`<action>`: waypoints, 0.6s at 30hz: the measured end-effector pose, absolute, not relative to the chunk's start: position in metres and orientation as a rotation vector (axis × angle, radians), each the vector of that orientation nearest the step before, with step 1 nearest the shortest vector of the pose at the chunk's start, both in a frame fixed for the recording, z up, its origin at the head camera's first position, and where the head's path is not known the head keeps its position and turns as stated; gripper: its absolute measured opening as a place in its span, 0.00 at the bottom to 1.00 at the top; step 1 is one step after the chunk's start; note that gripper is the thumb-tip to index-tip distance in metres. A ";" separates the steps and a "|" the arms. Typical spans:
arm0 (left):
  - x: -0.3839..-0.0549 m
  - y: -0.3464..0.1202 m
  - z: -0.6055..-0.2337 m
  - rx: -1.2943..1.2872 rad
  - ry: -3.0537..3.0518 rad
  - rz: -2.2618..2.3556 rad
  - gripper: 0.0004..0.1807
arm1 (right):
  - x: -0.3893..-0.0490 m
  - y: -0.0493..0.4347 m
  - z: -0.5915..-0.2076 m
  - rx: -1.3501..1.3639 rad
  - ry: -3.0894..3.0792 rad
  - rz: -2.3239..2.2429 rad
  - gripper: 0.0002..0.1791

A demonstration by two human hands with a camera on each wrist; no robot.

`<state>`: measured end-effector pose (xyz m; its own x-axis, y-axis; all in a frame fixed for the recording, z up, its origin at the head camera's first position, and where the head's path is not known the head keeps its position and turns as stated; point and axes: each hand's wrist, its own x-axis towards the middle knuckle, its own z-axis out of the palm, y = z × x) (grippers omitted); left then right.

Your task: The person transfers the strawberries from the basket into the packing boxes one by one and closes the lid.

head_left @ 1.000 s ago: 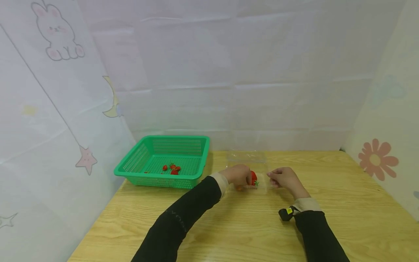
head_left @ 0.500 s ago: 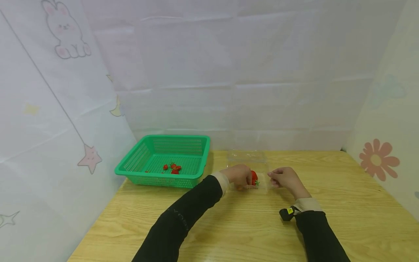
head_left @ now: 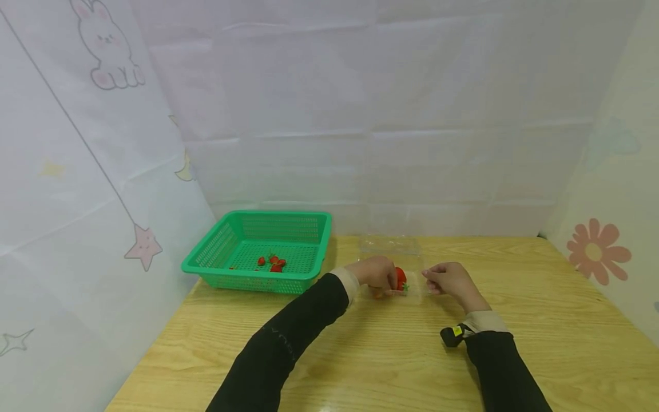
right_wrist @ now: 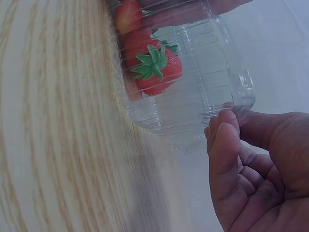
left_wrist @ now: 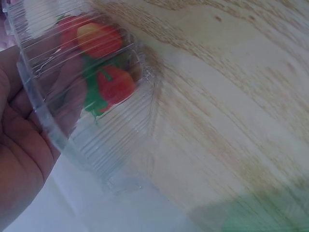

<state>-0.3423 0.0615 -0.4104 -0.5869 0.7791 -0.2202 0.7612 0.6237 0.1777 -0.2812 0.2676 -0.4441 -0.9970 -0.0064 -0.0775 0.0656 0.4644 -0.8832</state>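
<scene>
Your right hand soundly braced the clear clamshell, pinching its rim; your left hand sat among strawberries, closure and hold unclear.

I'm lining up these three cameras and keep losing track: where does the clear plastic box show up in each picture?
Head: right of centre, the clear plastic box is on the table, to the right of the green basket.
Left wrist: left half, reaching the top edge.
Right wrist: upper middle, its corner at the right hand.
Shared landmark: red fruit with green leaves inside it.
</scene>
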 end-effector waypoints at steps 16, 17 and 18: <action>-0.327 0.032 -0.365 1.336 2.660 0.224 0.10 | -0.281 0.269 -0.442 0.048 2.594 -1.613 0.20; -0.326 0.028 -0.361 1.330 2.660 0.229 0.10 | -0.281 0.269 -0.442 0.049 2.592 -1.612 0.21; -0.326 0.023 -0.358 1.327 2.664 0.232 0.10 | -0.281 0.269 -0.442 0.049 2.591 -1.609 0.21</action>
<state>-0.3260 0.0234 -0.3581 -0.5952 0.8005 -0.0702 0.7762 0.5954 0.2074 -0.2806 0.2686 -0.4423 -0.9953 -0.0209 -0.0942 0.0752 0.4439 -0.8929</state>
